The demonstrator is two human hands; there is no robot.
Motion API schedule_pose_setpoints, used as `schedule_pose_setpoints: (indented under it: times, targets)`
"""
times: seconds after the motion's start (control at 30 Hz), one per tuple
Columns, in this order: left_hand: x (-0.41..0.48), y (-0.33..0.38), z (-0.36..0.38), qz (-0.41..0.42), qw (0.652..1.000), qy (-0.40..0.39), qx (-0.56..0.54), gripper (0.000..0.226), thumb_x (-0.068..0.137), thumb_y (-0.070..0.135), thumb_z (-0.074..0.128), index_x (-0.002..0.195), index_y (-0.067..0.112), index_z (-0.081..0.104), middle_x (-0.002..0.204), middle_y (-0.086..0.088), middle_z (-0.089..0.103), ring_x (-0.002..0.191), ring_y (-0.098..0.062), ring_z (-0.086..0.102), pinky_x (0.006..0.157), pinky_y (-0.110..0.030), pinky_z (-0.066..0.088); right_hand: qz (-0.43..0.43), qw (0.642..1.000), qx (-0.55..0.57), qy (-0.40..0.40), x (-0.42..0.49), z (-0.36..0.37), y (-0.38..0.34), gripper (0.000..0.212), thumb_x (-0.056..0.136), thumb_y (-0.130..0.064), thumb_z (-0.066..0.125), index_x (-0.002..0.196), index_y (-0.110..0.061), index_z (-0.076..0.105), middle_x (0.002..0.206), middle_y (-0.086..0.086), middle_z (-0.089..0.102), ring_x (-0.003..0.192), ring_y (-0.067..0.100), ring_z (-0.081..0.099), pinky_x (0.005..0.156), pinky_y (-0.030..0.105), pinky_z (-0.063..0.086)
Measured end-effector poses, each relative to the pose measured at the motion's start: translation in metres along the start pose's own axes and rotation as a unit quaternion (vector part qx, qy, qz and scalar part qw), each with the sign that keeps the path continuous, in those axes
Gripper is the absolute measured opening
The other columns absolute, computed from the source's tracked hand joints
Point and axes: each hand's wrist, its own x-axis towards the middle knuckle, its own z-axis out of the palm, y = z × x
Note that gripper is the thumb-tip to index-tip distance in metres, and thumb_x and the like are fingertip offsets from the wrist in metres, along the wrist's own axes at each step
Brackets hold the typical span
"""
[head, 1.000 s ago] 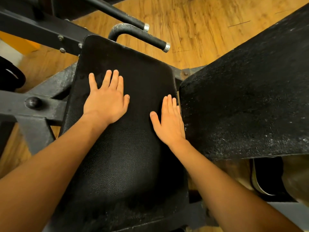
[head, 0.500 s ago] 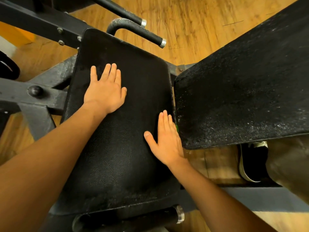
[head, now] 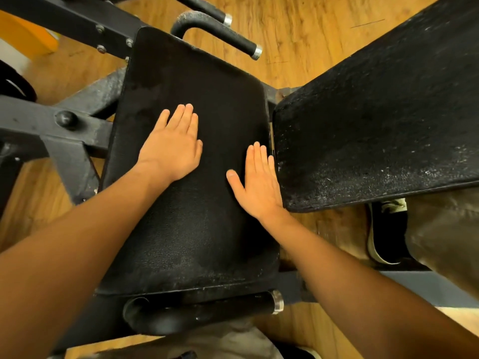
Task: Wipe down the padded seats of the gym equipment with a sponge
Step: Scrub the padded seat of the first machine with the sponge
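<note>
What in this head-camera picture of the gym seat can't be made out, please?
Sponge: none seen in the head view; left hand and right hand lie flat on the seat pad, hiding whatever is under the palms.
Second pad: cut off by the top and right edges.
Shoe: partly hidden behind that pad and a trouser leg.

Both forearms reach forward, bare. The left hand (head: 172,149) lies flat, palm down, fingers (head: 185,117) straight and together. The right hand (head: 258,182) is flat too, thumb spread out to the left.
</note>
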Motion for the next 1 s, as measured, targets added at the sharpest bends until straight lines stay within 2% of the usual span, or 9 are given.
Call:
schedule_pose_setpoints:
  times: [0.13,0.27,0.47,0.67,0.73,0.8,0.9,1.0]
  targets:
    - [-0.011,0.003,-0.001,0.007,1.000,-0.006,0.000,0.065,0.105,0.038,0.023,0.158,0.000,0.019,0.167,-0.019,0.014,0.155,-0.030,0.011,0.124,-0.048,0.011,0.011,1.000,0.004,-0.018,0.007,-0.001,0.000,0.087,0.100,-0.064,0.019,0.162,-0.006,0.001,0.171,0.012,-0.003,0.157,0.023,-0.007,0.128,0.042,-0.002]
    - [-0.013,0.005,-0.004,0.006,1.000,-0.007,-0.004,0.065,0.105,0.039,0.023,0.158,0.001,0.017,0.167,-0.018,0.012,0.156,-0.029,0.009,0.124,-0.047,0.009,0.005,1.000,0.014,-0.024,-0.016,-0.003,0.000,0.086,0.102,-0.063,0.026,0.162,-0.007,0.000,0.171,0.011,-0.004,0.157,0.022,-0.006,0.128,0.037,0.000]
    - [-0.031,0.011,-0.006,0.007,1.000,-0.017,-0.008,0.065,0.106,0.040,0.018,0.159,0.003,0.013,0.168,-0.016,0.007,0.156,-0.028,0.005,0.125,-0.045,0.005,-0.012,0.998,0.024,-0.050,-0.077,0.007,0.009,0.092,0.094,-0.070,0.011,0.162,-0.010,-0.003,0.170,0.006,-0.009,0.156,0.016,-0.013,0.128,0.035,-0.004]
    - [-0.057,0.017,-0.007,0.018,0.999,-0.022,-0.014,0.065,0.106,0.041,0.018,0.160,0.004,0.010,0.169,-0.015,0.004,0.156,-0.027,0.002,0.125,-0.045,0.003,-0.046,0.998,0.017,-0.047,-0.089,0.010,0.015,0.087,0.097,-0.066,0.012,0.162,-0.010,-0.001,0.169,0.005,-0.008,0.156,0.017,-0.015,0.126,0.034,-0.008]
    - [-0.063,0.018,-0.006,0.020,0.999,-0.022,-0.013,0.066,0.106,0.042,0.016,0.160,0.005,0.009,0.169,-0.014,0.003,0.156,-0.026,0.001,0.125,-0.045,0.004,-0.063,0.996,0.035,-0.045,-0.088,0.010,0.018,0.083,0.098,-0.061,0.015,0.162,-0.010,0.001,0.169,0.003,-0.008,0.156,0.015,-0.015,0.126,0.034,-0.010]
    - [-0.065,0.020,-0.006,0.022,1.000,-0.019,-0.013,0.066,0.106,0.041,0.016,0.160,0.004,0.010,0.169,-0.015,0.004,0.156,-0.027,0.002,0.125,-0.045,0.004,-0.077,0.991,0.099,-0.052,-0.090,0.009,0.023,0.077,0.098,-0.052,0.019,0.162,-0.011,0.007,0.168,-0.002,-0.003,0.155,0.008,-0.014,0.126,0.033,-0.012]
    - [-0.066,0.020,-0.008,0.022,1.000,-0.020,-0.010,0.066,0.106,0.040,0.016,0.159,0.003,0.011,0.168,-0.016,0.004,0.156,-0.028,0.002,0.125,-0.046,0.004,-0.075,0.975,0.206,-0.038,-0.094,0.008,0.030,0.064,0.098,-0.026,0.029,0.160,-0.007,0.022,0.167,-0.002,0.012,0.152,-0.005,-0.007,0.127,0.030,-0.007]
    - [-0.066,0.021,-0.008,0.022,1.000,-0.018,-0.013,0.065,0.106,0.040,0.017,0.159,0.003,0.012,0.168,-0.016,0.006,0.156,-0.028,0.004,0.125,-0.047,0.005,-0.070,0.975,0.211,-0.027,-0.096,0.009,0.034,0.061,0.096,-0.012,0.033,0.157,-0.005,0.031,0.165,0.000,0.019,0.153,0.000,0.003,0.127,0.028,-0.001]
